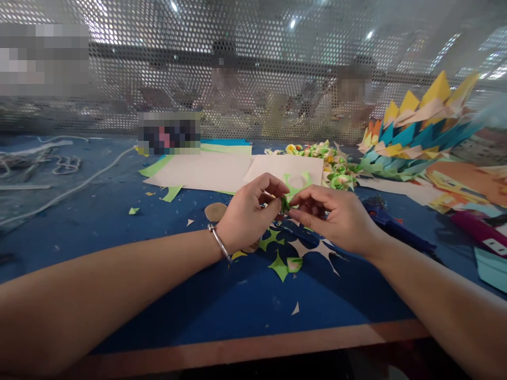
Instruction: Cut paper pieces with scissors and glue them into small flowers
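Between my two hands is a small green piece of folded or curled paper. My left hand, with a silver bangle at the wrist, pinches it from the left. The fingertips of my right hand close on its right side. Its exact shape is partly hidden by my fingers. Below my hands lie green paper scraps and white cut-out offcuts. A round tan disc rests beside my left wrist.
White sheets lie over green paper behind my hands. A pile of small paper flowers sits beyond them. At right stand a layered paper piece, a blue glue gun and a purple tool. Perforated metal closes the back.
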A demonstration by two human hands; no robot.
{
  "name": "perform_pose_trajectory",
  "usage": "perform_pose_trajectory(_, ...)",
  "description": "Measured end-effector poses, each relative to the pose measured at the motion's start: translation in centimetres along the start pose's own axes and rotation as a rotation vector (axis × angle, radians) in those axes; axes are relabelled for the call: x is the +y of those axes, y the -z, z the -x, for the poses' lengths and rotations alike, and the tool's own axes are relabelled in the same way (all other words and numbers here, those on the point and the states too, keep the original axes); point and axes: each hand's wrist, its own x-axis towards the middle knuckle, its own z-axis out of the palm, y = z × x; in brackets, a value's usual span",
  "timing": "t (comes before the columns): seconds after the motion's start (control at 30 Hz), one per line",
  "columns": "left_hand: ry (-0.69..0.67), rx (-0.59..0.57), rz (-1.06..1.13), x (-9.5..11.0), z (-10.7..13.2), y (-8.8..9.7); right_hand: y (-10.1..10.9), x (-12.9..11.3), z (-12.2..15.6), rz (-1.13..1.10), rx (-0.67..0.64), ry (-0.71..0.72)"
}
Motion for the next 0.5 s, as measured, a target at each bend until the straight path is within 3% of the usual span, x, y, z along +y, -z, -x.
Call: perform_pose_trajectory(0.5, 0.065, -0.041, 0.122, 0.01, -0.18, 0.28, -0.04, -0.07, -0.07, 0.005, -0.010, -0.009)
